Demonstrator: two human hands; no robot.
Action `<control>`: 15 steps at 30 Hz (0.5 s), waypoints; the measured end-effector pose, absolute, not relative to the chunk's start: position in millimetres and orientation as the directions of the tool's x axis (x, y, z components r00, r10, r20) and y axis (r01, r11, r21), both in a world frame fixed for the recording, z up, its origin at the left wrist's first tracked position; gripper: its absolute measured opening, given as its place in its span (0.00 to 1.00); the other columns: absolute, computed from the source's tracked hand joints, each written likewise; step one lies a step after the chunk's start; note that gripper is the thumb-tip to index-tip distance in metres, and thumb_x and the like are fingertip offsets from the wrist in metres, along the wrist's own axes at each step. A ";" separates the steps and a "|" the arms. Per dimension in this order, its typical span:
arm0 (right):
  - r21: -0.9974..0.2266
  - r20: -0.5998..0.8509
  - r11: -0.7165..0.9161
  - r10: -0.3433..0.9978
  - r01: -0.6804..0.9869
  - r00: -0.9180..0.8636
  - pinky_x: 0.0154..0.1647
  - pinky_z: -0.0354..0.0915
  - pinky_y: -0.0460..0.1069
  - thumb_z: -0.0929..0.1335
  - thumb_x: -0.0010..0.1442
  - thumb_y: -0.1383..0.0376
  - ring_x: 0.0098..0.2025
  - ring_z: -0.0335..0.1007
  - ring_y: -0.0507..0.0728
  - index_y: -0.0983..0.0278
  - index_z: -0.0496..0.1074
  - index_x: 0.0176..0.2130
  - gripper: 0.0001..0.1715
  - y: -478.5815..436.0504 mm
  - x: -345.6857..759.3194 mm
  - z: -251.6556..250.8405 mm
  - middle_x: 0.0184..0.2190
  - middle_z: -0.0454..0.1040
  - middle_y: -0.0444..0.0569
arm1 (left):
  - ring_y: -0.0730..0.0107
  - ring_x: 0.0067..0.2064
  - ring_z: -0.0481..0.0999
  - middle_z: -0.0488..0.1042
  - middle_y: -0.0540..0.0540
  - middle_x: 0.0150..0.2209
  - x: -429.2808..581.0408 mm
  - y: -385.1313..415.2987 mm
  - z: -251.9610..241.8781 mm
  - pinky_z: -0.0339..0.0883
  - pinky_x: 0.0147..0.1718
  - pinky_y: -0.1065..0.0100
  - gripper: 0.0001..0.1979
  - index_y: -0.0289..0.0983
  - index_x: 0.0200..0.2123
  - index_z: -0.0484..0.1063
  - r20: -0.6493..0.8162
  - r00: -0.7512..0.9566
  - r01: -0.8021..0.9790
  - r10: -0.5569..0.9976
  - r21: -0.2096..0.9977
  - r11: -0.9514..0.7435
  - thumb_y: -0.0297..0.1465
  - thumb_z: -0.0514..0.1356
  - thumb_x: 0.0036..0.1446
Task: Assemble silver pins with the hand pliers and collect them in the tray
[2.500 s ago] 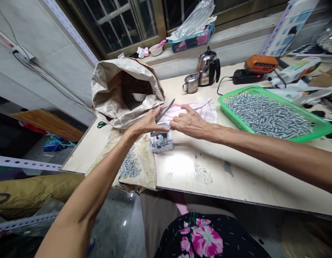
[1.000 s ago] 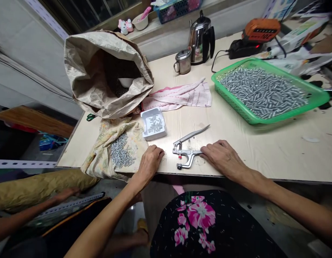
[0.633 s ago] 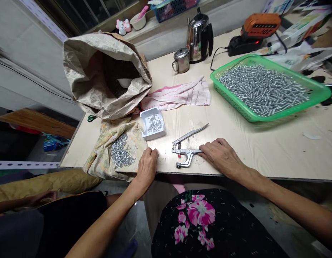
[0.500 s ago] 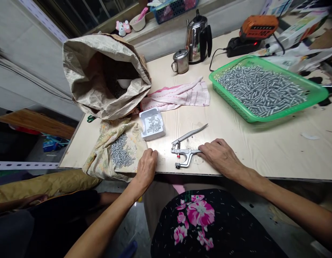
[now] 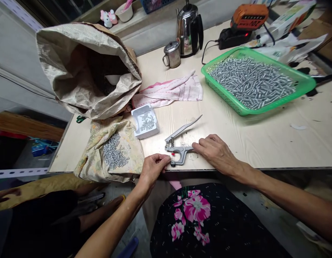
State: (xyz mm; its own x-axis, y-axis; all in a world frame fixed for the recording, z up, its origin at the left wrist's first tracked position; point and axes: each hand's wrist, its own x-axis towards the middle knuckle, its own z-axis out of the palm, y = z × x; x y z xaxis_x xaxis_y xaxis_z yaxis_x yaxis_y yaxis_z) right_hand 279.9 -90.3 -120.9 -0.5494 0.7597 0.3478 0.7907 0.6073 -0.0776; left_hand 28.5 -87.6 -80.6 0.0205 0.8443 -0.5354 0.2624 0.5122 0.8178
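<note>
A silver-grey metal hand press with a long lever handle, a spring and a red-tipped plunger [image 5: 179,148] lay on the pale wood-topped table [image 5: 249,143], near its front edge. Its lever was raised, leaving a gap between the plunger and the lower end of the frame.

The bare right hand [image 5: 215,152] lay just right of the press, fingers curled closed about the end of its lower handle. The bare left hand [image 5: 153,165] was at the press's left end, thumb and forefinger pinched beside the plunger; whether they held some tiny piece could not be told.

Left of the press and a little beyond it stood a white plastic open box [image 5: 147,134] with small silvery metal pieces [image 5: 147,123] inside. Further left of the press, a yellowish floral cloth [image 5: 135,152] bore a loose heap of silvery metal pieces [image 5: 113,154]. Beyond the press lay a pink-and-white towel [image 5: 179,89]; beyond it to the right, a green plastic basket [image 5: 243,109] held many short silvery rods [image 5: 253,80].
</note>
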 end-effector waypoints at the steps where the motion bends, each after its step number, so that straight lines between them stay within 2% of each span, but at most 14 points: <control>1: -0.076 0.347 0.605 0.761 0.793 -0.548 0.43 0.53 0.52 0.60 0.67 0.75 0.32 0.58 0.55 0.63 0.70 0.39 0.12 -90.3 279.7 -120.3 0.29 0.66 0.45 | 0.79 0.21 0.64 0.69 0.53 0.19 29.9 -87.5 -81.4 0.59 0.21 0.75 0.18 0.33 0.26 0.75 -0.535 0.023 0.262 0.845 0.818 0.511 0.43 0.70 0.41; 6: -0.061 0.334 0.581 0.778 0.812 -0.532 0.42 0.51 0.53 0.60 0.69 0.71 0.34 0.58 0.57 0.62 0.71 0.37 0.13 -89.0 277.2 -118.6 0.31 0.69 0.48 | 0.78 0.20 0.63 0.67 0.54 0.17 33.6 -82.7 -81.2 0.57 0.19 0.75 0.15 0.33 0.26 0.76 -0.558 0.024 0.328 0.829 0.788 0.521 0.40 0.70 0.43; 15: -0.085 0.327 0.564 0.794 0.821 -0.512 0.41 0.50 0.53 0.63 0.68 0.68 0.37 0.58 0.58 0.62 0.71 0.35 0.10 -85.9 274.7 -121.7 0.33 0.70 0.49 | 0.79 0.17 0.62 0.66 0.54 0.15 37.2 -65.6 -70.5 0.57 0.16 0.76 0.11 0.33 0.25 0.76 -0.691 0.073 0.517 0.719 0.643 0.566 0.36 0.69 0.48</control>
State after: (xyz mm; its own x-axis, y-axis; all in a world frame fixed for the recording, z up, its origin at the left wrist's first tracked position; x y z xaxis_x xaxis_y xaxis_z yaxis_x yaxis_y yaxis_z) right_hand 274.7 -85.9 -121.7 -0.5119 0.7944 0.3269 0.8213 0.5642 -0.0848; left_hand 37.2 -65.6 -70.5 0.0729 0.7188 -0.6914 0.5166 0.5658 0.6427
